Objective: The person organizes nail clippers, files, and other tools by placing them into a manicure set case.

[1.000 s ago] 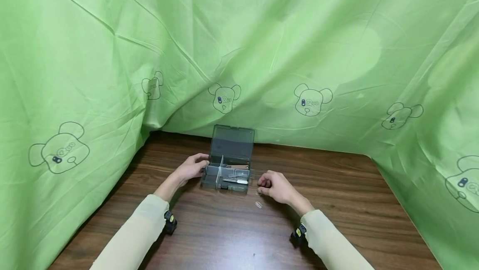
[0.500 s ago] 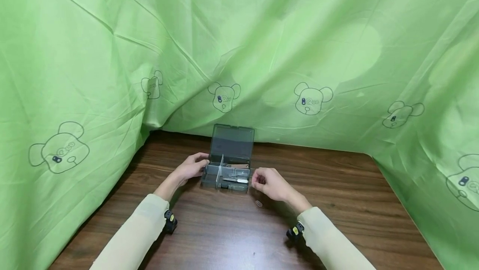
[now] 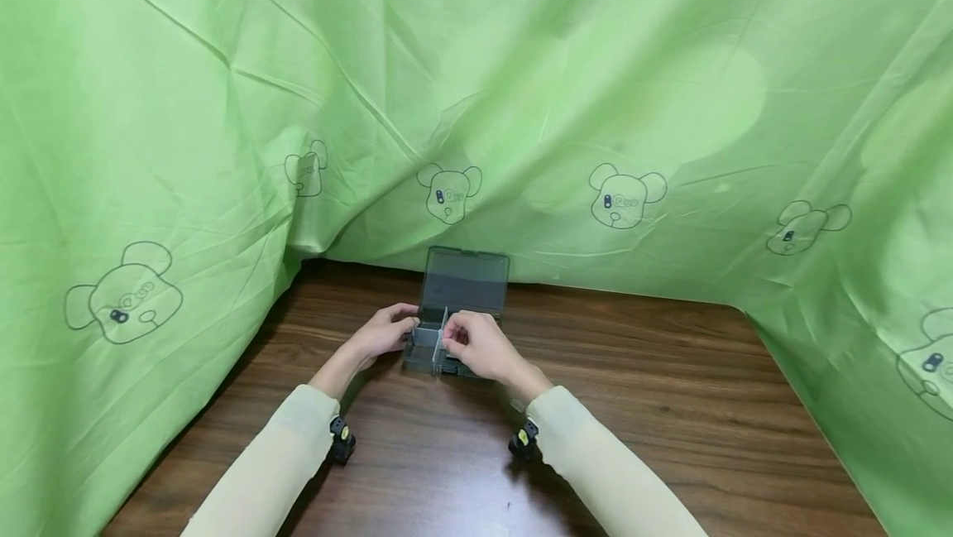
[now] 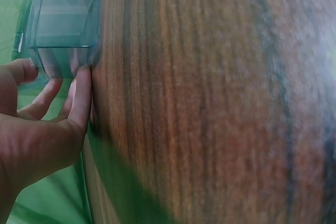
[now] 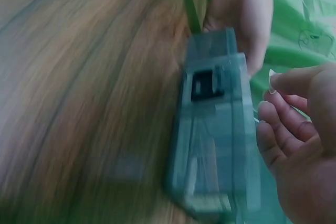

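A smoky see-through storage box (image 3: 420, 361) with white dividers stands on the table, its lid (image 3: 465, 280) raised at the back. My left hand (image 3: 383, 330) holds its left end; in the left wrist view, the fingers (image 4: 81, 95) lie along the end wall and the thumb is up at the rim. My right hand (image 3: 480, 347) is over the box near the divider, thumb and forefinger tips together on a small pale piece (image 5: 272, 81), too small and blurred to name. This hand hides the right compartments. The black latch (image 5: 207, 85) shows on the box's front.
Near the right wrist, a small clear elongated piece (image 3: 517, 406) lies on the dark wood-grain table (image 3: 633, 355). A green cloth (image 3: 551, 131) with mouse-like drawings hangs close behind the box and along both sides. Each wrist wears a black camera (image 3: 342, 442).
My right hand has moved left and up from the tabletop beside the box to above its compartments, covering the things seen there earlier. The left hand and box have stayed in place.
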Available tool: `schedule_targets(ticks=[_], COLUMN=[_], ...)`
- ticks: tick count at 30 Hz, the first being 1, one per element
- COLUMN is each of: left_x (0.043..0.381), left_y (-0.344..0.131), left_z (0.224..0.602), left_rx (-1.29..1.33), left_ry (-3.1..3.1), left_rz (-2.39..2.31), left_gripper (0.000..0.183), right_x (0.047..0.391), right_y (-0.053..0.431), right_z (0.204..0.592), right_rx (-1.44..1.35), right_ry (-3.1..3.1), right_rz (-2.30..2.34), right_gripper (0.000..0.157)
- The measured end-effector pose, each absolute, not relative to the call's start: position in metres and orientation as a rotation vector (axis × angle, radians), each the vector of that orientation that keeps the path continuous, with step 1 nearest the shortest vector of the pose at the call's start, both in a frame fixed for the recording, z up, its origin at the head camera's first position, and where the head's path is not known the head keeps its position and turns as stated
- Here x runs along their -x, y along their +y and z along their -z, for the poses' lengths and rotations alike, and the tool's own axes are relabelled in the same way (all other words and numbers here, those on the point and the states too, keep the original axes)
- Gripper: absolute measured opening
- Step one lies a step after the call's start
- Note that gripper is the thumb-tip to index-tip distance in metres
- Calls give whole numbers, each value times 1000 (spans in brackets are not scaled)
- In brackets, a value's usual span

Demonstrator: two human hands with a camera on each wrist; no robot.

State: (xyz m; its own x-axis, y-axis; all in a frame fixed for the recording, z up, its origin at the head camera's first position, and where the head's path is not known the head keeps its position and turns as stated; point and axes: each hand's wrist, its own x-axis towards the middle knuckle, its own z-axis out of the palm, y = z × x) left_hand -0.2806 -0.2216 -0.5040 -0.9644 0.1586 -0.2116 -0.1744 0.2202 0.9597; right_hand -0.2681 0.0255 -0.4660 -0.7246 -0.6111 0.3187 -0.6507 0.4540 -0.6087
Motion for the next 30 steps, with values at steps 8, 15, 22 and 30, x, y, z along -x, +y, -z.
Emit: schedule_targets(ticks=[8,15,22,30], left_x=[281,279,280,280], left_y=[-220,-221,-222,-222], left_z=[502,502,504,505], left_rx=[3,0,11,9], left_ry=[2232,2224,2225,2228], left_rz=[-1821,-1828,-1831,-1826], left_gripper=[47,46,47,47], right_x=[272,265,252,231], right_y=[2,11,52,104], right_z=[467,457,451,458], right_rx=[-1053,-1107,-1238,-1318], right_ry=[-2671,-2656,-2659,-2730], right_rz=[-1119,-1075,-1034,-945], right_gripper=[11,6,10,14])
